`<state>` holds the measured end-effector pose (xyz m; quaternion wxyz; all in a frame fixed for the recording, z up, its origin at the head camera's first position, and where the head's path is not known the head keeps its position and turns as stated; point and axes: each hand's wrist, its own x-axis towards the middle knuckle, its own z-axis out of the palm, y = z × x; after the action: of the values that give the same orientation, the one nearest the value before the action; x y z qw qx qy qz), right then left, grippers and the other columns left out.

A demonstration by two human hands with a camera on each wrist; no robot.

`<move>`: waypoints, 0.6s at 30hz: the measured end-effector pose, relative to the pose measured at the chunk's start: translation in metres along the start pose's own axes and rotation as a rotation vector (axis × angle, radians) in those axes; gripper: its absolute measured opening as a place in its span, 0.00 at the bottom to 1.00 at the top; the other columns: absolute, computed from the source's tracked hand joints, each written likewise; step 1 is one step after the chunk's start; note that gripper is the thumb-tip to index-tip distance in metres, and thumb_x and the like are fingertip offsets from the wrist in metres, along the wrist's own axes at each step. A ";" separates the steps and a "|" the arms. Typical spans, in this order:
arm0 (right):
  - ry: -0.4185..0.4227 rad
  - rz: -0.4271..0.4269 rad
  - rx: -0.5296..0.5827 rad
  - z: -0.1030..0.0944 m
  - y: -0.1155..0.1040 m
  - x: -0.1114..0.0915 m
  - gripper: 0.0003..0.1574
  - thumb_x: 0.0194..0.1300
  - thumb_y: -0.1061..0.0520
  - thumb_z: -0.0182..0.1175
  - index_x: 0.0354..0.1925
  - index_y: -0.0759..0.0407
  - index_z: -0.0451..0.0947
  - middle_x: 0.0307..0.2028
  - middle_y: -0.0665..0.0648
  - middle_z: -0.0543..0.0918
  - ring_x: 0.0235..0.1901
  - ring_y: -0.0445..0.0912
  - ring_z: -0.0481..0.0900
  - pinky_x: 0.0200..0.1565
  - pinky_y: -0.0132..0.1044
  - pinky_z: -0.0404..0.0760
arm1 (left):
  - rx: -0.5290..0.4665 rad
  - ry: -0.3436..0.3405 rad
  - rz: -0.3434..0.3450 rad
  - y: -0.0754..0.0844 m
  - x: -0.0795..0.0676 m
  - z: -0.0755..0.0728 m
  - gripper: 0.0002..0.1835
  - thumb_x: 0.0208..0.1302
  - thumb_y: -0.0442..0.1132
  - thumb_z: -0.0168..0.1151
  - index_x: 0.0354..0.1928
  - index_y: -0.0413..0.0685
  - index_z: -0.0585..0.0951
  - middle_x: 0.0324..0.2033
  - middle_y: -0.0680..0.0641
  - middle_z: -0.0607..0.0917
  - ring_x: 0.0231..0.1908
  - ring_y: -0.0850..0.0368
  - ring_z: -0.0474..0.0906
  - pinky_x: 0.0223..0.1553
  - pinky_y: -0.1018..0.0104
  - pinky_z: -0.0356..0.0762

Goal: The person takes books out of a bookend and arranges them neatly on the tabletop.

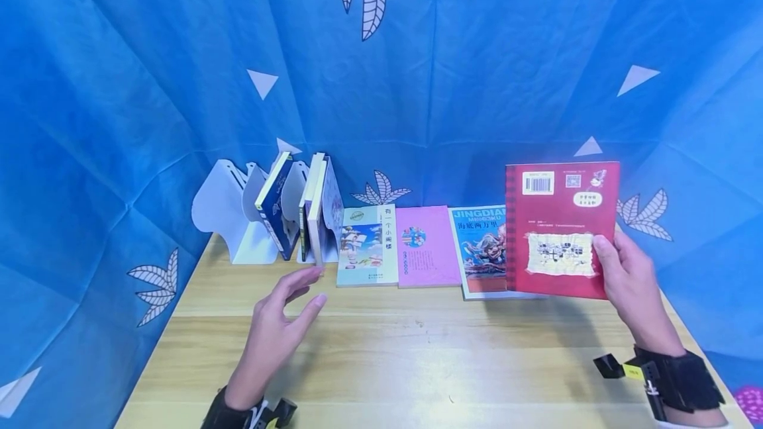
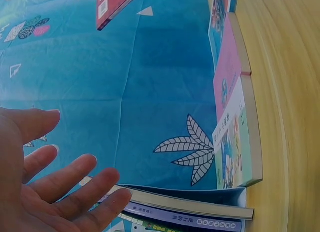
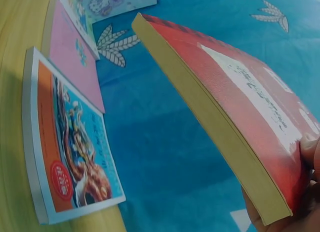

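Head view: note red book raised above the surface, gripped near its lower right corner by the right hand, thumb on cover, fingers behind. Find left hand empty, fingers loosely spread, near upright books. Treat red book as probably light, fairly stiff, possibly slippery-covered; pinch across full thickness at edge.

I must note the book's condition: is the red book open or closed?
Closed. The red book is in the right hand, and the right wrist view shows its page edges packed tightly together.
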<state>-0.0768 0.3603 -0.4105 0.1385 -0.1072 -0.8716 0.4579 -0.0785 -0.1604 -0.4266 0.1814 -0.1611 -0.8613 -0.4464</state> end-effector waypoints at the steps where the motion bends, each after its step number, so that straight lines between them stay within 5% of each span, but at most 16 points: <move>1: 0.001 0.005 -0.006 -0.001 0.001 0.001 0.36 0.82 0.41 0.46 0.72 0.66 0.65 0.34 0.27 0.78 0.29 0.29 0.82 0.28 0.28 0.86 | -0.001 0.001 -0.007 0.000 0.000 -0.001 0.26 0.66 0.33 0.71 0.65 0.48 0.78 0.59 0.46 0.88 0.58 0.50 0.85 0.61 0.81 0.78; 18: 0.018 -0.011 -0.047 -0.010 0.015 0.013 0.36 0.82 0.42 0.47 0.68 0.72 0.68 0.27 0.27 0.76 0.25 0.30 0.79 0.24 0.28 0.80 | 0.016 0.015 -0.054 -0.012 0.003 -0.004 0.26 0.67 0.34 0.70 0.66 0.47 0.77 0.59 0.44 0.87 0.58 0.49 0.85 0.59 0.80 0.80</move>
<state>-0.0850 0.3802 -0.4152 0.1463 -0.1099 -0.8815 0.4354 -0.0858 -0.1703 -0.4316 0.1769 -0.1331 -0.8675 -0.4455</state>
